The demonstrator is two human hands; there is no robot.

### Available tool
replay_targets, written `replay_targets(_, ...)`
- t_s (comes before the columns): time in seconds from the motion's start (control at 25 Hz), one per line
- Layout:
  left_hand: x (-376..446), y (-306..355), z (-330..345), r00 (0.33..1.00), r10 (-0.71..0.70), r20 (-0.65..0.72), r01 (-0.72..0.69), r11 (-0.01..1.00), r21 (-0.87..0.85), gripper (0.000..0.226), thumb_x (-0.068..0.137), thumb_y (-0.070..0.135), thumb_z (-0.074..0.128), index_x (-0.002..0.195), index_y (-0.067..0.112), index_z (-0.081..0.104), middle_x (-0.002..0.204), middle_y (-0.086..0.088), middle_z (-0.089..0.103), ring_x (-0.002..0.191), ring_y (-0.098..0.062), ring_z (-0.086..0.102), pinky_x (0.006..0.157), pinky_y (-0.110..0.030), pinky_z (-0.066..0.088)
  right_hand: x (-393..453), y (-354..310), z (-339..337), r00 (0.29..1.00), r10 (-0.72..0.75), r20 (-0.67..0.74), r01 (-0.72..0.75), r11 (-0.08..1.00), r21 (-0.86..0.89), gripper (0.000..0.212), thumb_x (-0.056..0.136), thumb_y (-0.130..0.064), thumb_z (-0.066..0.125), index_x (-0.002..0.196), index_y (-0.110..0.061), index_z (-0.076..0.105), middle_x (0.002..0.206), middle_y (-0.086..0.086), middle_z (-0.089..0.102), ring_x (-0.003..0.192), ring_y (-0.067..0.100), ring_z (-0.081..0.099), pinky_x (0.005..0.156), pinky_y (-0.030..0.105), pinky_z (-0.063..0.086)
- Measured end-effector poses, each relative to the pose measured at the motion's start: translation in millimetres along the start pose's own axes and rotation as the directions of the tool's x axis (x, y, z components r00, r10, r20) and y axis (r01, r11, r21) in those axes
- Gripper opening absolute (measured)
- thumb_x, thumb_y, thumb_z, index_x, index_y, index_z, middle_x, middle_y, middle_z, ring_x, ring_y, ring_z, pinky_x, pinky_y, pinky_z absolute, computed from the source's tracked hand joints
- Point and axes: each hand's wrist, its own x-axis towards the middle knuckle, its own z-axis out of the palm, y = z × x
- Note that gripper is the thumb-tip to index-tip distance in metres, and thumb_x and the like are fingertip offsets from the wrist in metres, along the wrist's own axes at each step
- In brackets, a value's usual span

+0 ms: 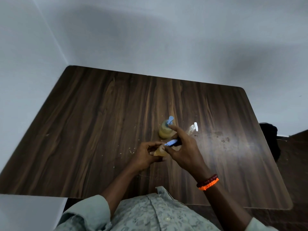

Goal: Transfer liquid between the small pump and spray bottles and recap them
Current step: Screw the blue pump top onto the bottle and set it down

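My left hand [146, 155] grips a small bottle of amber liquid [159, 153], tilted and mostly hidden by my fingers. My right hand [183, 147] pinches that bottle's blue pump head [170, 143] at the neck. Whether the head is screwed on or loose I cannot tell. Behind my hands a yellow bottle with a blue pump [165, 130] stands upright on the table. A clear spray bottle with a white cap [193, 128] stands to its right, partly hidden by my right fingers.
The dark wooden table [100, 122] sits against grey walls at the back and left. Small crumbs or droplets lie left of my hands [132, 150], and smudges mark the table's right part [223, 139]. A dark object [270, 135] stands past the right edge.
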Motion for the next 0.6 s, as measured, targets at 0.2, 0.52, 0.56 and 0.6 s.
replay_targets(0.2,4,0,6,0.999,-0.031,0.03,0.03,0.999,0.013,0.059,0.069,0.016,0.091,0.125,0.021,0.073,0.124,-0.001,0.076,0.119,-0.021,0.071,0.1,-0.053,0.059,-2,0,-5,0.994,-0.041,0.099,0.063,0.969,-0.239,0.033,0.089,-0.029,0.082,0.115,-0.013,0.069,0.105,-0.01,0.06,0.088,0.004,0.055,0.075,0.01,0.04)
replay_targets(0.52,8,0,23,0.999,-0.047,-0.013,0.047,0.998,0.035,0.054,0.075,-0.004,0.085,0.115,0.03,0.075,0.117,0.005,0.079,0.114,-0.017,0.073,0.081,-0.026,0.063,8,2,5,0.948,0.279,0.156,-0.198,0.895,-0.399,0.028,0.101,-0.032,0.064,0.123,-0.015,0.062,0.117,0.004,0.063,0.093,0.012,0.057,0.061,0.012,0.035)
replay_targets(0.56,8,0,25,0.999,-0.045,0.0,0.045,0.999,0.023,0.052,0.077,-0.005,0.083,0.115,0.03,0.075,0.116,0.007,0.079,0.112,-0.015,0.074,0.079,-0.026,0.063,6,4,2,0.947,0.254,0.194,-0.168,0.912,-0.373,0.033,0.099,-0.031,0.068,0.126,-0.015,0.059,0.119,0.005,0.062,0.095,0.013,0.057,0.064,0.013,0.037)
replay_targets(0.6,9,0,25,0.999,-0.041,0.01,0.04,0.999,0.018,0.052,0.077,-0.005,0.083,0.115,0.03,0.076,0.114,0.009,0.079,0.111,-0.011,0.074,0.078,-0.024,0.063,4,6,-2,0.942,0.224,0.249,-0.131,0.931,-0.341,0.04,0.095,-0.029,0.072,0.129,-0.015,0.057,0.119,0.004,0.061,0.098,0.015,0.058,0.069,0.015,0.041)
